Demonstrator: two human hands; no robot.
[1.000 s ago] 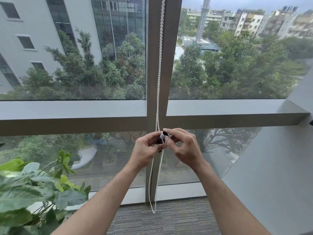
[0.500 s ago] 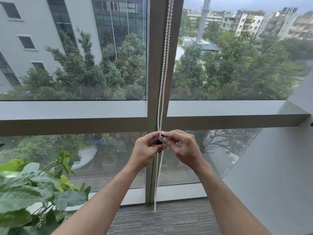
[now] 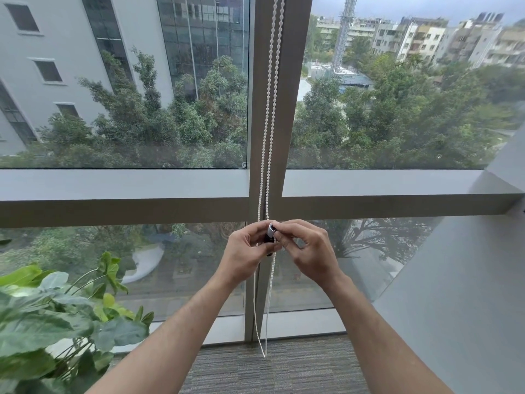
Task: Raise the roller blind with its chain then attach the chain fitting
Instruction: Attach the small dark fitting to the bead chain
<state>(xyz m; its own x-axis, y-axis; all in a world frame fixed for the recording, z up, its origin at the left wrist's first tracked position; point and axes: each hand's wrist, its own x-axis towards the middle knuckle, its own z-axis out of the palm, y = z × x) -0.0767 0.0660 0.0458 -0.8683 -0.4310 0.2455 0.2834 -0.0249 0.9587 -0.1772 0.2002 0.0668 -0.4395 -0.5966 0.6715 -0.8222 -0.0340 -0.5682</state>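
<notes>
Presently both hands meet at the window mullion [image 3: 257, 155], just below the crossbar. Left hand [image 3: 246, 251] pinches the small dark-and-white chain fitting [image 3: 271, 232] to steady it; right hand [image 3: 308, 248] pinches its top, seemingly to press it onto the bead chain [image 3: 268, 123]. Chain hangs in two strands past the hands, loop near the carpet [image 3: 284, 371]. Blind itself out of view; panes uncovered. Potted plant [image 3: 51, 322] lower left

A single head-worn wide-angle view looked forward and slightly down from close range, facing the window frame [image 3: 264, 155] at arm's length, floor [image 3: 270, 371] below.
</notes>
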